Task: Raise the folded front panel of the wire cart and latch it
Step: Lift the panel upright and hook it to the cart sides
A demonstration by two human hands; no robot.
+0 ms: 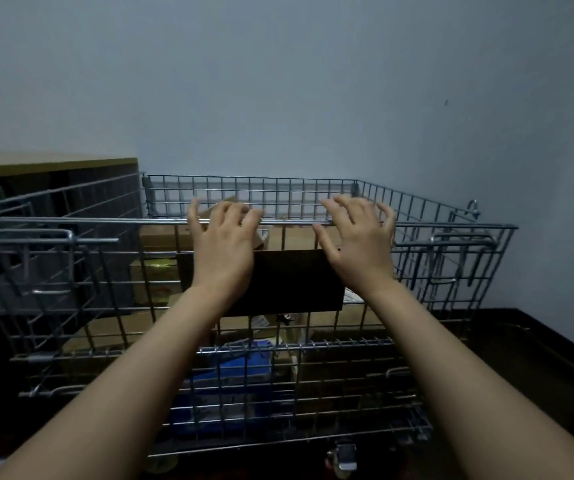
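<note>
Here the front panel point(244, 306) of the wire cart point(434, 216) stands nearly upright, its top rail level with the side rims; both hands rest on that rail near its middle, left hand point(225, 237) and right hand point(358, 237) spread apart, likely to keep the wide panel square. Fingers of both are splayed and loose over the bar, not clenched, so the palms press rather than grip. Thin galvanised rod in a square grid, a dark flat plate point(289, 282) on the panel, looped latches point(36, 237) at both ends not seen engaged; cardboard boxes point(161, 237) inside.
</note>
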